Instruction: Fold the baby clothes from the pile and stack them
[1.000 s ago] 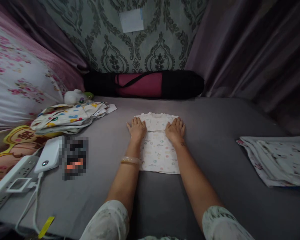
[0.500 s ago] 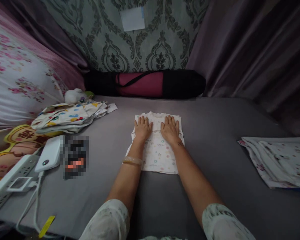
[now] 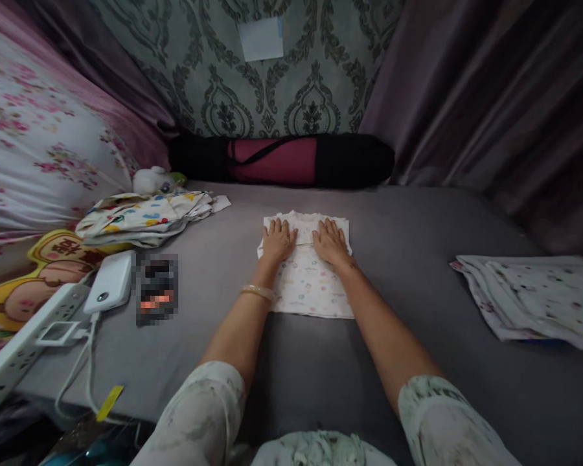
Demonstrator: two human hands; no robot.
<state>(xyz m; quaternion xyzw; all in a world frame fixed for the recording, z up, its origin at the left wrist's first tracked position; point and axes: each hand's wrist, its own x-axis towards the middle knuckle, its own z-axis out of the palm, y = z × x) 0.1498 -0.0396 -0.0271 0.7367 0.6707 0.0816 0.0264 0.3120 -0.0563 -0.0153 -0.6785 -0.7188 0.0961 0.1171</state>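
A small white shirt with a pale print (image 3: 311, 285) lies on the grey sheet (image 3: 214, 259) in front of me, its upper part folded over into a band. My left hand (image 3: 277, 241) rests flat on the left of that band, fingers stretched out and pointing away from me. On the band's right side lies my right hand (image 3: 331, 243), also flat with its fingers extended. Neither hand grips the fabric. Some of the shirt is hidden under both hands.
Folded white cloths (image 3: 534, 298) lie at right. To the left are a patterned cloth pile (image 3: 140, 217), a plush toy (image 3: 151, 180), a power bank (image 3: 109, 281), a power strip (image 3: 34, 336) with cables and a yellow cushion (image 3: 34, 285). A long black-and-red bag (image 3: 272, 160) lies along the wall.
The view has shifted slightly, and more of my clothing shows at the bottom. Both hands stay flat on the shirt, which looks much the same.
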